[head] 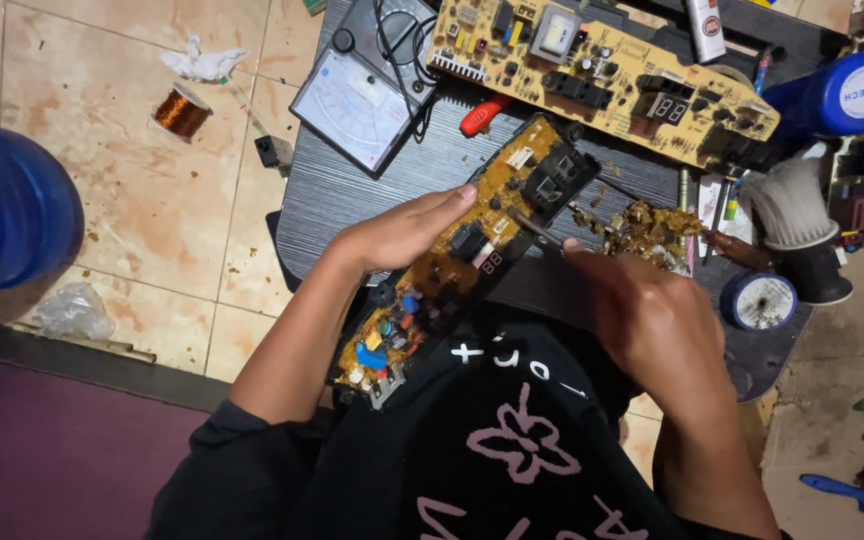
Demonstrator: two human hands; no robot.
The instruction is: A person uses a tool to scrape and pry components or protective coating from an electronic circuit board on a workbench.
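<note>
A long yellow-brown circuit board [452,265] with black relays, a small display and blue parts lies tilted between the dark table and my lap. My left hand [402,232] grips its left edge, fingers flat along the board. My right hand [642,315] holds a thin metal tool [537,230] whose tip touches the board near its middle. A lump of brown crusty residue [647,232] sits just beyond my right hand.
A second, larger circuit board [602,70] lies at the back of the grey table [352,195], beside an analog multimeter [367,95] and a red-handled tool [482,115]. A solder reel [760,300], copper wire coil [182,112] and blue barrel [7,205] are around.
</note>
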